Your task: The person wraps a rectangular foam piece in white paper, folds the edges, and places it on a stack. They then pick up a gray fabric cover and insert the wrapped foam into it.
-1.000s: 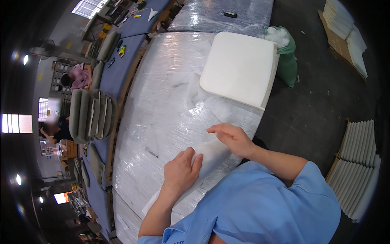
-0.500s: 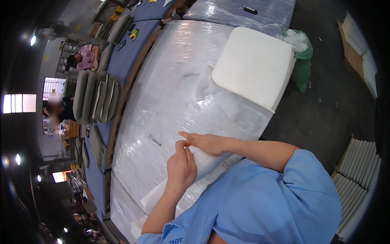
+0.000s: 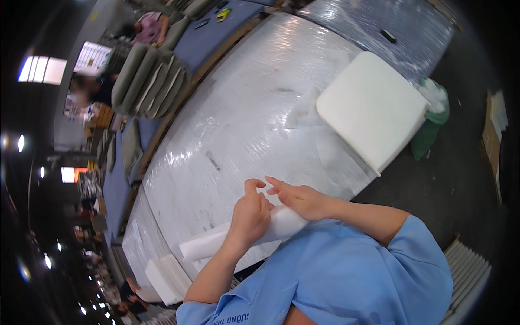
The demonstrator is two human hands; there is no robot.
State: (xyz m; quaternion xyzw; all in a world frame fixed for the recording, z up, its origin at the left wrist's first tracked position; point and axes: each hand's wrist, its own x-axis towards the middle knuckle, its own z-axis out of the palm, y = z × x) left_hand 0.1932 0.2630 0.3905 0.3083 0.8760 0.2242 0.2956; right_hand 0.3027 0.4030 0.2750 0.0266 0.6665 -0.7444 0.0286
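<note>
A white, soft-looking rolled or folded sheet (image 3: 208,244) lies along the near edge of the plastic-wrapped table (image 3: 233,119). My left hand (image 3: 252,216) is just above it, index finger reaching forward and bent, the other fingers partly curled. My right hand (image 3: 303,200) faces it from the right, its fingers stretched toward the left hand, with a small gap between the fingertips. Nothing shows in either hand. At the table's far right corner lies a white cushion-shaped pad (image 3: 374,111) with rounded corners, away from both hands.
A green sack (image 3: 428,132) with white stuffing stands beyond the pad. A black object (image 3: 388,36) lies on the far wrapped table. Grey-green cushions (image 3: 149,81) are stacked on the blue table at left, with people behind. White blocks (image 3: 168,279) sit at lower left.
My view has turned, so the table and pad appear shifted and tilted. My hands, which were touching at the fingertips, have come slightly apart.
</note>
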